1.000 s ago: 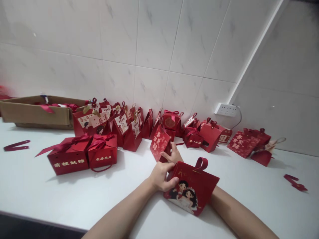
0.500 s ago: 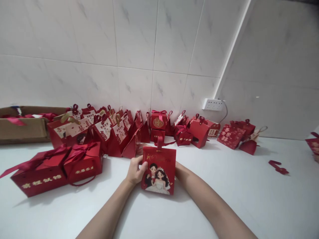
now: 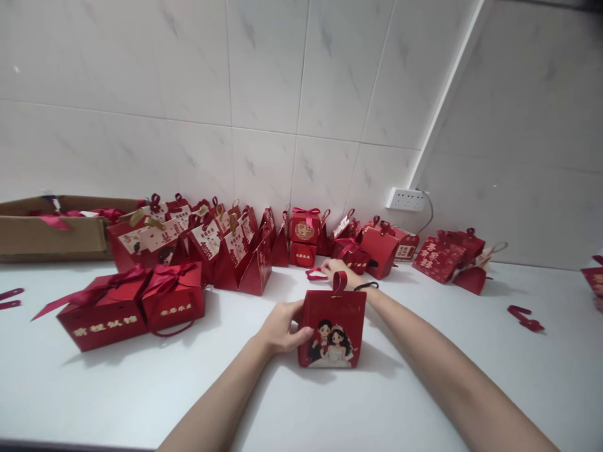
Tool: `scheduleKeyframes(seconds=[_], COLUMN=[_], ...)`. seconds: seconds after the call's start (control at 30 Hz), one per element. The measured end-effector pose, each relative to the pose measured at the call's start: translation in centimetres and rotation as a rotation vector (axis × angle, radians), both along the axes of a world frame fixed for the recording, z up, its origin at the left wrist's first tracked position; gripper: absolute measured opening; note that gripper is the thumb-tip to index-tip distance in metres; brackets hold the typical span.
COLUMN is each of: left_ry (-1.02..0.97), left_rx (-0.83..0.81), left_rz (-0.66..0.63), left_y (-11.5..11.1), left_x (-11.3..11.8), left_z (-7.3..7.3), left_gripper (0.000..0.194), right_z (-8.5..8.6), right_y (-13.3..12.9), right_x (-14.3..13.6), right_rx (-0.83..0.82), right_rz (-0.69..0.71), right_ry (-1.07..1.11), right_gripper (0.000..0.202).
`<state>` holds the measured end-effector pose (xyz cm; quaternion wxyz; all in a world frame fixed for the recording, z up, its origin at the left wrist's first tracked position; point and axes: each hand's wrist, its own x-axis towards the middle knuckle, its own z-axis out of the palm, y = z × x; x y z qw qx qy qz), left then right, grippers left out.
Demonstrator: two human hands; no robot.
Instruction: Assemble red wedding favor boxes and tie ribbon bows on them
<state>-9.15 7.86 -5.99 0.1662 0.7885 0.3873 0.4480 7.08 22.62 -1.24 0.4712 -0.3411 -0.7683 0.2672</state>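
Note:
A red gift box (image 3: 333, 323) with a cartoon bride and groom on its front and a ribbon loop on top stands on the white table. My left hand (image 3: 285, 328) grips its left side, thumb on the front. Behind the box, my right hand (image 3: 340, 271) reaches toward the back row, its fingers pinched at a red ribbon loop (image 3: 316, 274) beside a small dark red box (image 3: 354, 260). A dark band circles my right wrist.
Two ribboned red boxes (image 3: 104, 314) stand at left, with a cardboard carton (image 3: 51, 238) behind. Several red boxes (image 3: 226, 257) line the tiled wall. A ribbon piece (image 3: 525, 319) lies at right. A socket strip (image 3: 406, 199) is on the wall.
My right hand has come away from the bride-and-groom box and moved back to the ribbon loop. The view has shifted, and that box with my left hand appears farther right.

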Motion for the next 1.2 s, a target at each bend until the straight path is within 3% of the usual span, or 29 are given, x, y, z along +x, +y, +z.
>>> scheduleKeyframes(seconds=[0.1, 0.2, 0.33, 0.43, 0.53, 0.6, 0.67, 0.7, 0.8, 0.87, 0.93, 1.03, 1.1, 1.13, 1.2], left_ry=[-0.050, -0.055, -0.150, -0.306, -0.565, -0.667, -0.663, -0.654, -0.648, -0.647, -0.599, -0.577, -0.501, -0.371, -0.286], left_rx=[-0.087, -0.146, -0.137, -0.136, -0.091, 0.043, 0.138, 0.136, 0.033, 0.024, 0.109, 0.243, 0.423, 0.483, 0.526], left_rz=[-0.023, -0.012, -0.013, 0.018, 0.187, 0.318, 0.330, 0.291, 0.179, 0.238, 0.384, 0.688, 1.083, 1.292, 1.400], left_y=[0.0, -0.1, 0.1, 0.5, 0.6, 0.1, -1.0, -1.9, -4.8, -6.6, -8.1, -10.0, -11.3, -11.9, -12.9], left_x=[0.1, -0.1, -0.2, 0.0, 0.6, 1.0, 1.4, 1.6, 1.2, -0.8, -4.8, -13.3, -19.3, -21.9, -25.8], left_z=[0.0, -0.1, -0.6, -0.8, 0.0, 1.2, 2.5, 3.1, 5.0, 6.3, 7.6, 10.2, 12.4, 13.5, 15.4], left_gripper=[0.048, 0.047, 0.042, 0.048, 0.057, 0.069, 0.076, 0.070, 0.039, 0.036, 0.035, 0.036, 0.045, 0.053, 0.059], right_z=[3.5, 8.1, 14.2, 17.6, 19.2, 19.5, 19.2, 19.0, 17.9, 17.0, 15.7, 13.3, 11.6, 10.8, 9.4], right_y=[2.4, 3.9, 3.2, 0.3, -5.0, -9.1, -12.6, -13.8, -14.4, -13.0, -11.0, -8.8, -8.0, -7.7, -7.4], right_x=[0.3, 0.6, 0.6, -0.8, -3.1, -4.1, -4.4, -4.4, -3.8, -2.9, -1.4, 2.2, 5.0, 6.4, 8.8], right_rx=[-0.090, -0.097, -0.055, 0.026, 0.074, 0.060, 0.064, 0.076, 0.116, 0.119, 0.097, 0.026, -0.054, -0.097, -0.158], right_rz=[-0.077, -0.190, -0.199, -0.024, 0.285, 0.485, 0.624, 0.669, 0.650, 0.533, 0.388, 0.253, 0.173, 0.120, -0.006], right_ry=[0.091, 0.255, 0.358, 0.340, 0.238, 0.155, 0.013, -0.057, -0.139, -0.143, -0.137, -0.080, -0.097, -0.121, -0.157], right_gripper=[0.020, 0.013, 0.004, 0.004, 0.003, 0.008, 0.012, 0.014, 0.018, 0.019, 0.026, 0.047, 0.051, 0.053, 0.059])
